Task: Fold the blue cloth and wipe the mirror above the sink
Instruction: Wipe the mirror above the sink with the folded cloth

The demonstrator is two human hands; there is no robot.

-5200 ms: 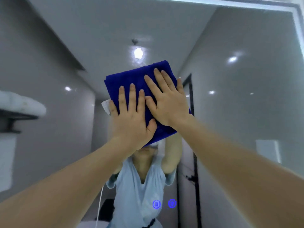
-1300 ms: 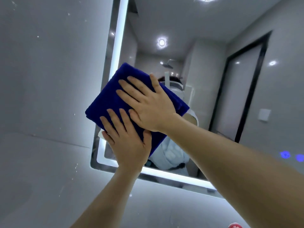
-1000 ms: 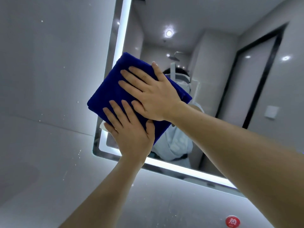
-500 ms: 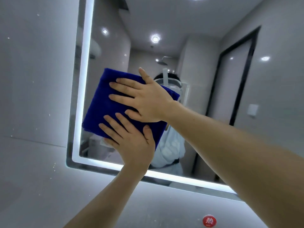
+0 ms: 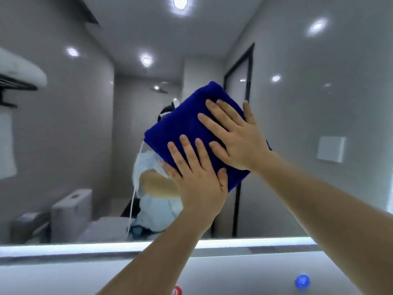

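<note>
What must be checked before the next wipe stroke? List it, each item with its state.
1. Cloth folded into a pad: ok.
2. Cloth lying flat against the mirror: ok, as far as it shows.
3. Left hand pressing the lower part of the cloth, fingers straight: ok.
4. Right hand pressing the upper part, fingers straight: ok.
5. Bare glass on both sides of the cloth, lit strip below it: ok.
6. Streaks or spots on the glass: cannot tell, the picture is blurred.
</note>
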